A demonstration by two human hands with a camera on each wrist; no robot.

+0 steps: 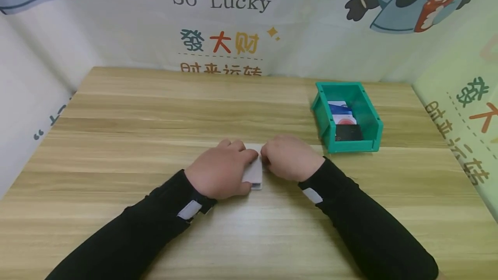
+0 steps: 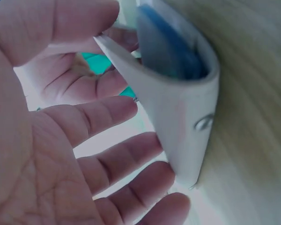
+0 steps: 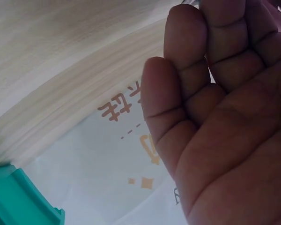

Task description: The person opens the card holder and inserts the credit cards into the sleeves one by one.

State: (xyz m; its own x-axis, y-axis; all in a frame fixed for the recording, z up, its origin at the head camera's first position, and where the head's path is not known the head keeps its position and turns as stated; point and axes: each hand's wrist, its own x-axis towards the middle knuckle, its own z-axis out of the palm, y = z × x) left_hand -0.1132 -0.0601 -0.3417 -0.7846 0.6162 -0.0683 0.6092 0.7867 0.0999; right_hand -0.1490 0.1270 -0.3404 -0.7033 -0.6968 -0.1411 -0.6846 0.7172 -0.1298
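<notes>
A small white snap wallet (image 1: 253,171) stands partly open on the wooden table. In the left wrist view its round metal snap (image 2: 204,123) and something blue (image 2: 189,61) inside show. My left hand (image 1: 223,170) holds the wallet from the left. Its thumb meets the upper edge of one flap, while several fingertips touch the outer face. My right hand (image 1: 289,157) is at the wallet's right edge with its fingers curled; one fingertip reaches the opening. What those fingertips pinch, if anything, is hidden. In the right wrist view, the right hand's fingers (image 3: 185,37) bend with tips partly out of frame.
A teal open-front bin (image 1: 354,146) stands right of the hands, with several cards (image 1: 344,118) in it, white, blue and black. The wooden table (image 1: 175,107) ends at a printed cloth backdrop (image 1: 221,16) at the back and sides.
</notes>
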